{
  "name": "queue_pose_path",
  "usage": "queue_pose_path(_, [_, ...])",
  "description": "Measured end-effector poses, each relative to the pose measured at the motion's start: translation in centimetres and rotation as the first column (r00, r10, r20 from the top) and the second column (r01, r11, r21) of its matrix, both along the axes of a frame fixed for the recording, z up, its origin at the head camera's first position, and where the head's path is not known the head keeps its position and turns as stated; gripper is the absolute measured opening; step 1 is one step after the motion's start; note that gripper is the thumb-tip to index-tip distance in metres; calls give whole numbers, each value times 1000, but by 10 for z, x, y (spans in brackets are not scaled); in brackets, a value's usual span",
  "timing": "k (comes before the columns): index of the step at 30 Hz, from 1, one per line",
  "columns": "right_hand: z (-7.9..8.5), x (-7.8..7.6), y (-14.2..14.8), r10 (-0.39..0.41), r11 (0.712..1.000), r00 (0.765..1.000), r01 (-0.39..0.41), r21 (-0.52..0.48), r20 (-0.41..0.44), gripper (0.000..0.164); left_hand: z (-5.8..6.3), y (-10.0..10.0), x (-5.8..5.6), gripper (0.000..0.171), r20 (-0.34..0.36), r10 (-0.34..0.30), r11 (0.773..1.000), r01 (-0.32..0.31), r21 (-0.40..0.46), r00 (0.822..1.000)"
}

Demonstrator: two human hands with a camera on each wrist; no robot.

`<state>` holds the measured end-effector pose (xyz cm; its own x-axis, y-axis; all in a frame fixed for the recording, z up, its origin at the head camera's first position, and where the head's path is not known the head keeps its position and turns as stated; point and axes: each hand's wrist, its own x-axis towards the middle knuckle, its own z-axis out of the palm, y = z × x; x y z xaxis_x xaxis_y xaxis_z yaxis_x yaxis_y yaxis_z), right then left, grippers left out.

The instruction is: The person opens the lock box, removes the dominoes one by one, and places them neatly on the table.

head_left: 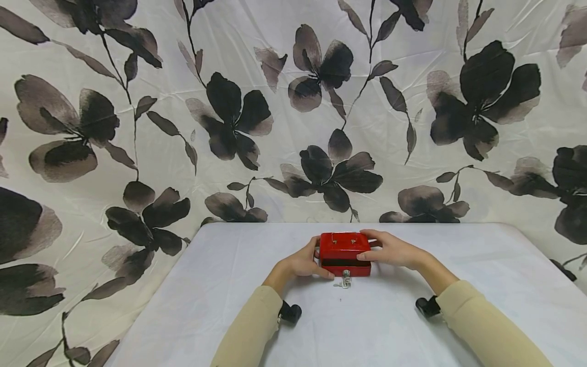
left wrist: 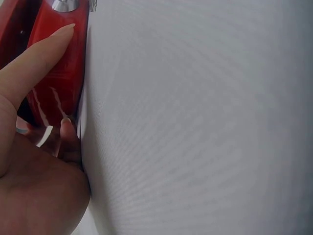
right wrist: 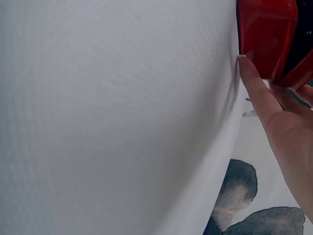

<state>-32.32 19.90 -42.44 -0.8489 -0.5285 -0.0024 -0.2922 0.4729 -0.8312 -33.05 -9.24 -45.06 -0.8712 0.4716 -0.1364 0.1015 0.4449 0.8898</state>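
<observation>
A small red metal cash box stands on the white table, its lid raised a little so a dark gap shows along the front. From its front hang a silver lock and small keys. My left hand grips the box's left end, thumb along the lower front, as the left wrist view also shows on the red wall. My right hand holds the lid at the right, thumb on its front edge and fingers behind. One right finger touches the box's lower side in the right wrist view.
The white-covered table spreads around the box. Behind it hangs a white cloth with dark flowers. Black wrist-worn devices sit under both beige sleeves.
</observation>
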Motion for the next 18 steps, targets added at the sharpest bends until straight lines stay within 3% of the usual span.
queue_pose_path(18, [5, -7, -3, -24, 994, 988, 40, -106, 150, 73, 1, 0, 2, 97, -7, 18, 999, -18, -44, 1000])
